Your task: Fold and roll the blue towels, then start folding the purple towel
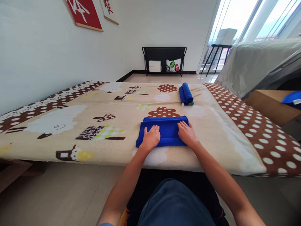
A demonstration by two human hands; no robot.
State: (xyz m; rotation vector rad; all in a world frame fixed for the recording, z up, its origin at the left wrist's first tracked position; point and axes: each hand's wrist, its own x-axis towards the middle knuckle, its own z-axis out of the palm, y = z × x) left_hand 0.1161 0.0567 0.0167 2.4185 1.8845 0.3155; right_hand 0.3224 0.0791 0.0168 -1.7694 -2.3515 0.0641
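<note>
A folded blue towel (pixel 167 128) lies flat near the front edge of a bed covered with a patterned beige blanket (pixel 94 116). My left hand (pixel 150 137) rests flat on the towel's left part, fingers stretched out. On the towel's right end lies my right hand (pixel 186 132), also flat with fingers apart. Neither hand grips anything. Farther back on the blanket lies a second blue towel, rolled up (pixel 186 94).
A brown polka-dot border (pixel 258 131) runs along the bed's right side. A cardboard box (pixel 268 105) and a covered piece of furniture (pixel 254 62) stand to the right. A black rack (pixel 164 60) holding white boxes is against the far wall, beside a black stool (pixel 217 53).
</note>
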